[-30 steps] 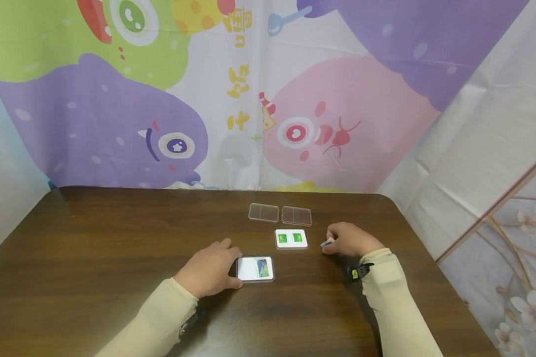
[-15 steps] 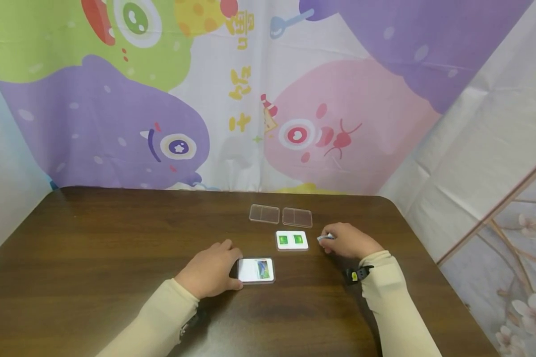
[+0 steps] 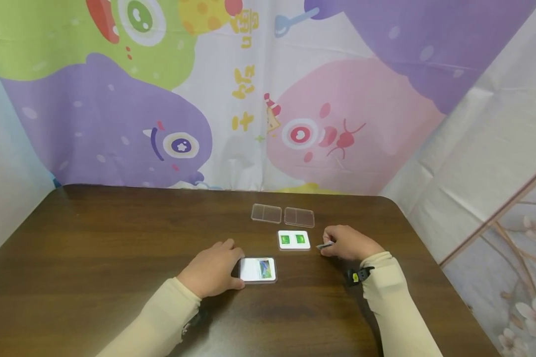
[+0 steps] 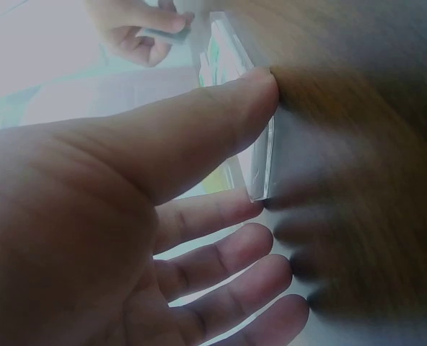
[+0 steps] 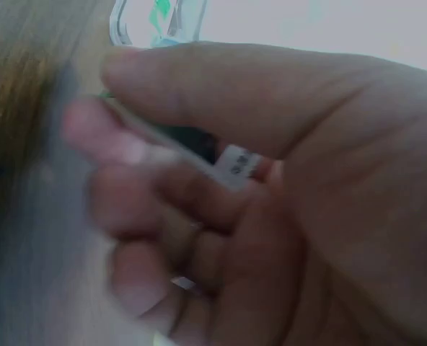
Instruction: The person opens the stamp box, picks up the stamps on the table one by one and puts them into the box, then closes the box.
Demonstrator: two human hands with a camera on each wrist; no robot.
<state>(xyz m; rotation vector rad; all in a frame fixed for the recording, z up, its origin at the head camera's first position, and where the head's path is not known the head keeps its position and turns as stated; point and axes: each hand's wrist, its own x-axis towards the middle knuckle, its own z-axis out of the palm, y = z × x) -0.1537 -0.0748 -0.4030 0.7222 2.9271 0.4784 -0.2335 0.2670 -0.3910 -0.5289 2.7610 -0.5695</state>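
On the table, my left hand (image 3: 211, 270) grips the left end of a flat clear case (image 3: 257, 270) between thumb and fingers. A white insert with a colourful picture at its right shows inside. In the left wrist view, the thumb and index finger press opposite edges of this case (image 4: 260, 166). My right hand (image 3: 349, 243) pinches a small thin flat piece (image 3: 325, 245) between thumb and index finger, just right of a second case (image 3: 293, 240) with two green pictures. That thin piece (image 5: 156, 135) looks blurred in the right wrist view, dark on one face, pale along its edge.
Two clear empty-looking lids or trays (image 3: 266, 213) (image 3: 299, 217) lie side by side behind the cases. Brown wooden table (image 3: 116, 248) extends around both hands. A cartoon-printed curtain (image 3: 232, 163) hangs at its back edge, and pale fabric (image 3: 464, 148) stands along the right.
My right hand has shifted slightly left, and the thin piece in its fingers has changed its tilt. The left hand keeps its grip on the case, which stays put.
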